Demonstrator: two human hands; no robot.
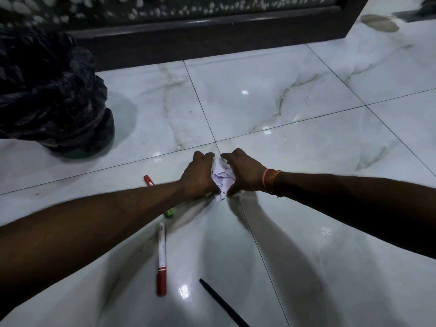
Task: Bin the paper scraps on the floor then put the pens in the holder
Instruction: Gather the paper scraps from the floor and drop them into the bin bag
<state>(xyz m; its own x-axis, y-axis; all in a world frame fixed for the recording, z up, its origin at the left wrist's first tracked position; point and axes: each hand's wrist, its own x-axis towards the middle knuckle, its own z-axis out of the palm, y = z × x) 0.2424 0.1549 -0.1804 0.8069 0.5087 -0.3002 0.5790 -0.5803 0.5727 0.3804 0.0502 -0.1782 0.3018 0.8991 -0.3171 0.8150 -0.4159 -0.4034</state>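
Left hand (199,175) and right hand (245,174) cupped closed around crumpled paper scraps (223,177) on floor, red-capped marker (161,259) nearer camera, black-bagged bin (52,90) far left.

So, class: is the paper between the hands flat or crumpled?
Crumpled: the paper shows creases and folds, bunched between the left hand and right hand.

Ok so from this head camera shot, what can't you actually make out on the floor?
- Green pen: only its tip shows; the left forearm covers the rest.
- Upper red marker: its lower part is hidden by the same arm.
- Black pen: cut off by the bottom edge.
- Paper scraps: mostly enclosed by the left hand and right hand; their number is unclear.
- Black bin bag: blurred, opening not visible.
- No pen holder in view.
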